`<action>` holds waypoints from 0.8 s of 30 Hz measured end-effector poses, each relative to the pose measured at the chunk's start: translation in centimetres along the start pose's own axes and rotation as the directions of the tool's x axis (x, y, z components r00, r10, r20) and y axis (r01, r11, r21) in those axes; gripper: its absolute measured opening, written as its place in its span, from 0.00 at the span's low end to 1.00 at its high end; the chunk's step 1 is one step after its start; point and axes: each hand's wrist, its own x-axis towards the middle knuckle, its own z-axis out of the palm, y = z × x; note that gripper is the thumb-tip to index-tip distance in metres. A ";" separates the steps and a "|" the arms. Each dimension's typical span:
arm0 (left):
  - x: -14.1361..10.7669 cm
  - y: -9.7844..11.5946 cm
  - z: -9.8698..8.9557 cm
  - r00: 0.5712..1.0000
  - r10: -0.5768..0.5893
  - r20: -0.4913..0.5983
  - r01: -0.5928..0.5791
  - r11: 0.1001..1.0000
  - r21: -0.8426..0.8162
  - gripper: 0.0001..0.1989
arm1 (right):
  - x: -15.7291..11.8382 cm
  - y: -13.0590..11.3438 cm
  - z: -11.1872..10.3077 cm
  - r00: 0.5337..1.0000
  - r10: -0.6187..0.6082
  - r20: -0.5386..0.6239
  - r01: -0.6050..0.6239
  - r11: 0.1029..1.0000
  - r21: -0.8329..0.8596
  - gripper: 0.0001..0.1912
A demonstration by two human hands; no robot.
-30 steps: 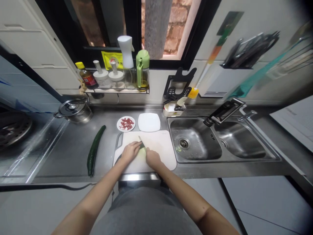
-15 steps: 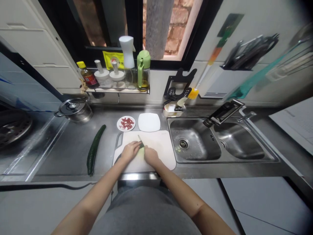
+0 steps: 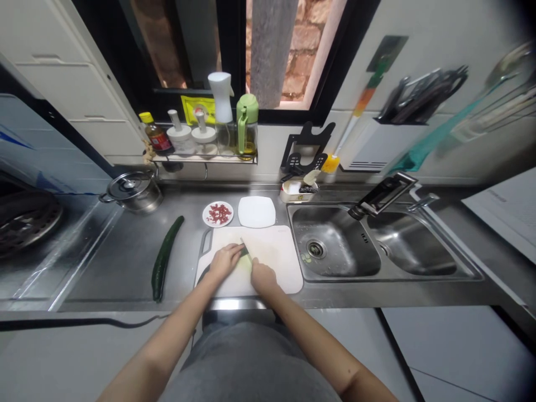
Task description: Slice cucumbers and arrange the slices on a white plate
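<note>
On the white cutting board (image 3: pixel 280 268), my right hand (image 3: pixel 263 278) is closed round the handle of a knife (image 3: pixel 246 248), its blade pointing up and left. My left hand (image 3: pixel 224 261) presses its fingers on a dark green cucumber piece (image 3: pixel 243 251) beside the blade. Pale green slices or flesh lie just below the blade, too small to make out. A whole cucumber (image 3: pixel 164 259) lies on the steel counter left of the board. Behind the board are a small plate of chopped red pieces (image 3: pixel 218 214) and a white square plate (image 3: pixel 257 211).
A double sink (image 3: pixel 337 240) with a faucet (image 3: pixel 383 195) adjoins the board on the right. A lidded pot (image 3: pixel 134 191) stands at the back left. Bottles and jars line a wall shelf (image 3: pixel 205 159). A knife holder (image 3: pixel 383 145) hangs at the right.
My right hand and the knife have shifted slightly down and right. The left hand stays at the cucumber piece. The whole view has moved a little.
</note>
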 end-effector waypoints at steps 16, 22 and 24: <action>0.1 -0.2 0.0 1.000 0.010 0.000 -0.010 1.000 0.004 0.17 | 2.7 -1.3 -0.7 0.999 0.000 -0.050 0.001 1.000 0.023 0.18; 0.0 0.0 0.1 1.000 0.013 -0.005 -0.013 1.000 -0.015 0.16 | 2.1 -1.0 -0.7 1.000 0.002 -0.031 -0.001 1.000 0.027 0.18; 0.0 0.1 0.1 1.000 0.006 -0.003 -0.006 1.000 -0.017 0.16 | 1.5 -0.7 -0.5 1.000 0.000 -0.021 0.000 1.000 0.027 0.17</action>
